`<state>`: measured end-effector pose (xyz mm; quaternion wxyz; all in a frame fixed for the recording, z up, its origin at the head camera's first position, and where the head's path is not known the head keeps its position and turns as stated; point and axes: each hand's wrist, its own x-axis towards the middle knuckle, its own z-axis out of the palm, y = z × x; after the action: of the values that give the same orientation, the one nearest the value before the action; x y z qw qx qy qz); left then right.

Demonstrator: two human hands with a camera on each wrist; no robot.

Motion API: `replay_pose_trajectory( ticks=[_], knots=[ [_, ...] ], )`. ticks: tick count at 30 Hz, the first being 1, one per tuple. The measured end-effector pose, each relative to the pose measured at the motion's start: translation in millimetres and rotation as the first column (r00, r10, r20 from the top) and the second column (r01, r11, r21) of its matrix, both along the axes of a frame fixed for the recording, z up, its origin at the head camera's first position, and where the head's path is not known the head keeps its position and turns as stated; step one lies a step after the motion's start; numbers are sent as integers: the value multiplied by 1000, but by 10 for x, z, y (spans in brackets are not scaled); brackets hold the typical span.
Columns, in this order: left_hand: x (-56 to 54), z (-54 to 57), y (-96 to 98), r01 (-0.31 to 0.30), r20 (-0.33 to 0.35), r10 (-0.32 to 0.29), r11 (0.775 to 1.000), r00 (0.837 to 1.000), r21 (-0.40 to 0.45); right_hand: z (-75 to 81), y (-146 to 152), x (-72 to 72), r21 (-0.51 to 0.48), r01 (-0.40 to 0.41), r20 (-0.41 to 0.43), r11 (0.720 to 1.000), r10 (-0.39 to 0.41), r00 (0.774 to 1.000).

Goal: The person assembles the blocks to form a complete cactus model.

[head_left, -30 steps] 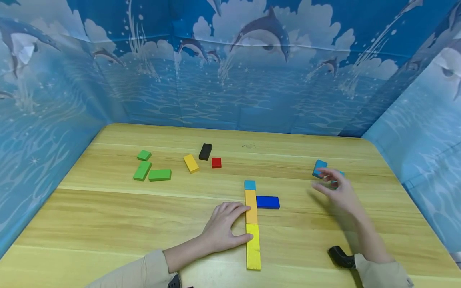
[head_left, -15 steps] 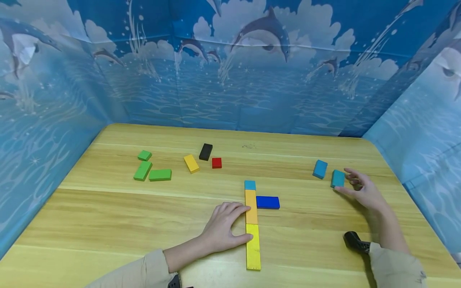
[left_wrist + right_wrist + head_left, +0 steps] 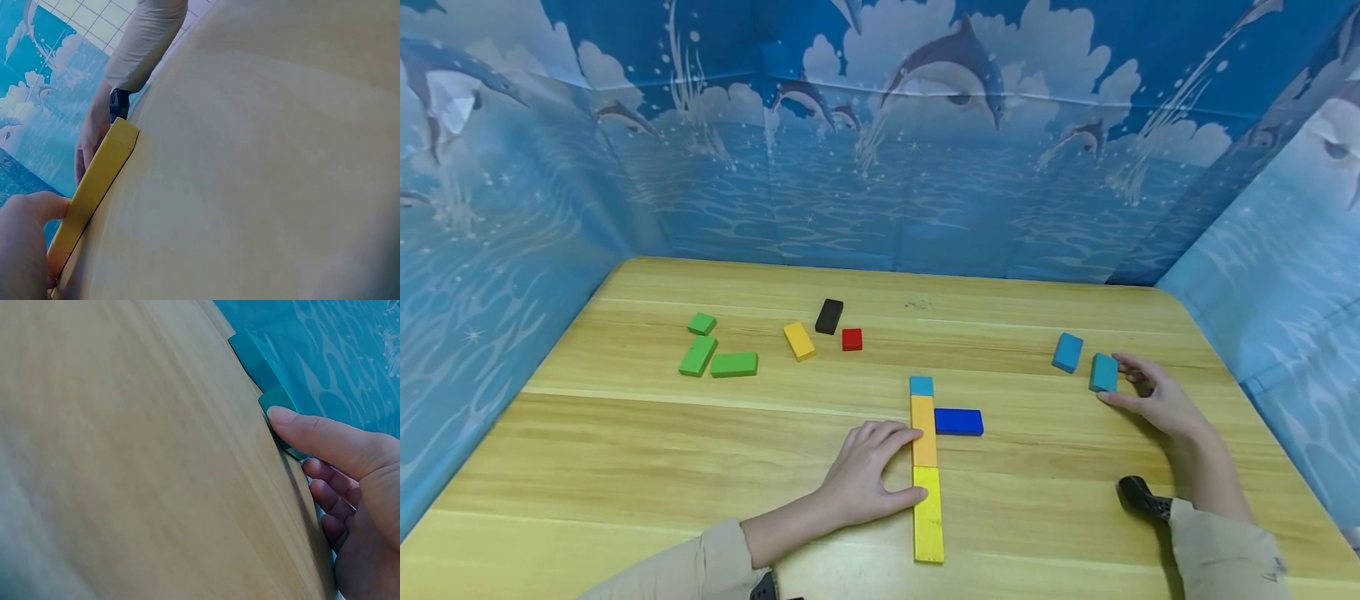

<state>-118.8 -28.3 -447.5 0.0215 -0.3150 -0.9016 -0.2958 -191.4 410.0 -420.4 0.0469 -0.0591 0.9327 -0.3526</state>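
Right hand [image 3: 1157, 406] pinches the teal block [image 3: 1103, 372], right side of table [image 3: 1022, 508]; left hand [image 3: 861, 479], fingers spread, touches yellow block [image 3: 928, 514] and orange block [image 3: 924, 423]. We judge uneven left-hand pressure could skew these, a fingertip hold slip

You've got a smooth wood-grain tabletop [image 3: 662, 467] w/ slight sheen. Yr R sleeve [image 3: 1228, 554]: matt cloth. Backdrop [image 3: 880, 208]: creased, a bit shiny, cloth or plastic unclear. Yellow block [image 3: 928, 521] & teal block [image 3: 1103, 372]: smooth, painted-looking.
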Motion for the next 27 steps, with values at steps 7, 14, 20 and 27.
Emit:
replay_pose_trajectory(
  ticks=[7, 14, 20, 27],
  knots=[
    [-2, 1, -1, -2, 5, 2, 1000, 1000, 5, -5, -14, 1, 17, 17, 8, 1000, -17, 1000],
    [-6, 4, 4, 7, -6, -7, 1000, 1000, 16, -29, -25, 39, 13, 87, -29, 996, -87, 996],
    [-7, -12, 8, 9, -14, -9, 1000, 1000, 22, 41, -243, 52, -72, 81, -130, 994, -90, 987],
    [-2, 12, 0, 4, -8, -3, 1000, 1000, 15, 121, -705, -44, -94, -39, -179, 995, 22, 984]
  ],
)
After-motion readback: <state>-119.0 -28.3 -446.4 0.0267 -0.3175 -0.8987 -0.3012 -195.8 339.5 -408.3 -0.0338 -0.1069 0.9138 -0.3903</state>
